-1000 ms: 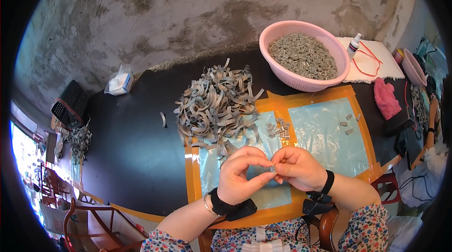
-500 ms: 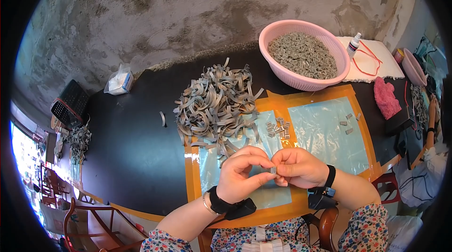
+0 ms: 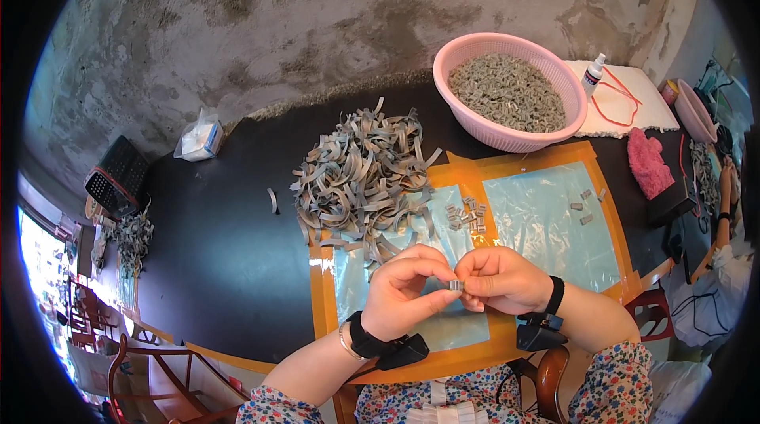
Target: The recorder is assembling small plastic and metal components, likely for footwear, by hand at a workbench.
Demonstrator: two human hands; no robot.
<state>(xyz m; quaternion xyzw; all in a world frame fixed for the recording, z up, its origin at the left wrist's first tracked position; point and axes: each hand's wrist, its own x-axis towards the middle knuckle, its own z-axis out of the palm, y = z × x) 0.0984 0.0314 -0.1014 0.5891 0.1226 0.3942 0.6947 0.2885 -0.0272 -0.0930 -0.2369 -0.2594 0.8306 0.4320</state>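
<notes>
Change: both hands sit a little lower and nearer the body than a second ago, fingertips pressed closer together; the table's things lie as before.
Left hand (image 3: 408,293): curled, thumb and forefinger pinching the left end of a small grey clip (image 3: 456,285).
Right hand (image 3: 503,280): curled too, fingertips gripping the same clip from the right, so the two hands meet on it.
Clip: held between both hands above the near edge of the blue mat (image 3: 546,222), just off the table.
Wrists: a dark band with a black device on each.
Strips (image 3: 360,178): a loose grey heap beyond the hands, partly on the mat, partly on the black table (image 3: 214,250).
Loose clips (image 3: 465,214): a small cluster on the mat between heap and hands; a few more (image 3: 584,206) lie well to the right.
Basin (image 3: 511,91): pink, full of grey pieces, at the table's far edge.
Bottle (image 3: 593,73): small, white, on a white pad just right of the basin.
Cloth (image 3: 647,164): pink, at the right edge.
Bag (image 3: 199,139): clear, far left.
Other person (image 3: 724,186): an arm at the far right, apart from these hands.
</notes>
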